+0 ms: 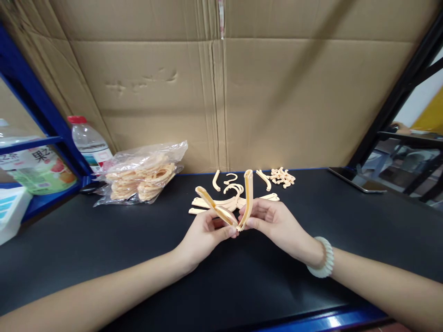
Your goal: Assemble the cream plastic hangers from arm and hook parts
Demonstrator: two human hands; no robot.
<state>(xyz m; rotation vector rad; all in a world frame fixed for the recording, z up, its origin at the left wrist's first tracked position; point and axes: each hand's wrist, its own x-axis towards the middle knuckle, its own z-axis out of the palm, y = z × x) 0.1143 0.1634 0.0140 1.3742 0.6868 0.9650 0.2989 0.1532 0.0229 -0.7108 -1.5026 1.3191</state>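
My left hand (pixel 209 233) is closed on a cream plastic hanger arm (pixel 207 198), which slants up to the left. A second hanger arm (pixel 248 193) stands nearly upright in the closed fingers of my right hand (pixel 273 226). Both pieces are hollow channels, and their lower ends meet in a V between my fingertips; whether they are joined there I cannot tell. Just behind my hands lie more loose hanger arms (pixel 199 202) and curved hanger hooks (pixel 231 177). Farther back sits a pile of small bone-shaped plastic pieces (pixel 282 177).
A clear plastic bag (pixel 145 177) of similar cream parts lies at the left, before a red-capped bottle (pixel 88 138). A dark flat device (pixel 356 180) rests at the right. Cardboard (pixel 155 92) walls off the back of the black table (pixel 166 295). A blue shelf frame (pixel 38 97) stands left.
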